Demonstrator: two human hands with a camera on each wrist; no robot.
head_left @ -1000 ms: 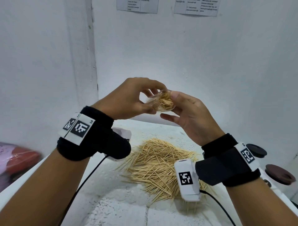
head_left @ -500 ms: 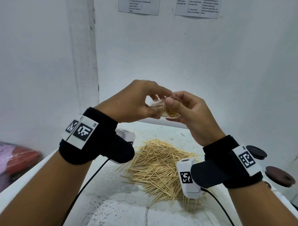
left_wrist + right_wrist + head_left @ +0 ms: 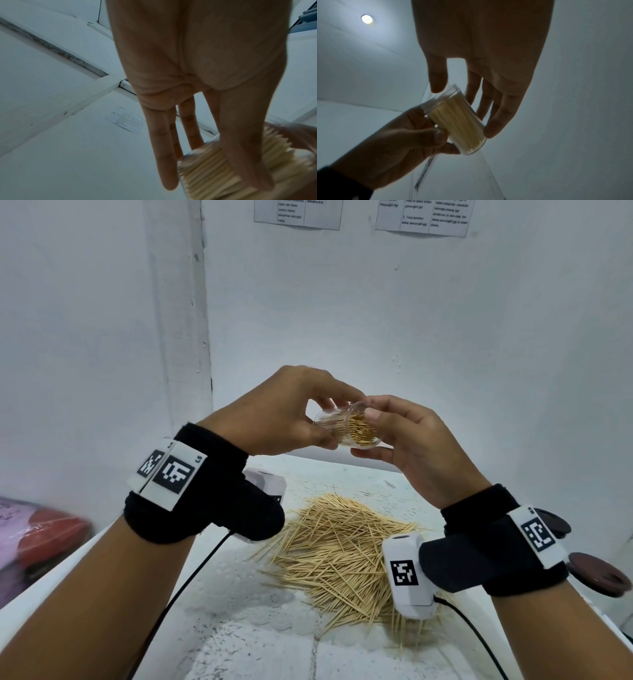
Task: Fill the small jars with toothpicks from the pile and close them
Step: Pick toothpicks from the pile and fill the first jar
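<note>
A small clear jar point(image 3: 349, 429) packed with toothpicks is held up in the air between both hands, above the far edge of the white table point(image 3: 239, 628) and tipped on its side, its open mouth turned toward the right. The left hand point(image 3: 277, 412) grips the jar's closed end, thumb below and fingers curled over the top. The right hand point(image 3: 411, 440) meets the jar at its mouth: one fingertip lies on the rim and the thumb sits just under it, the other fingers loosely bent behind; from the right wrist view the thumb and a fingertip touch the jar's wall on opposite sides, so this hand pinches the jar too. The toothpicks inside lie side by side along the jar's length, filling it nearly to the rim. Below the hands, in the middle of the table, lies the loose pile of toothpicks point(image 3: 339, 553), partly hidden by the right wrist camera. At the table's right edge, near the right wrist, rest two dark round lids point(image 3: 603, 577), one behind the other.
</note>
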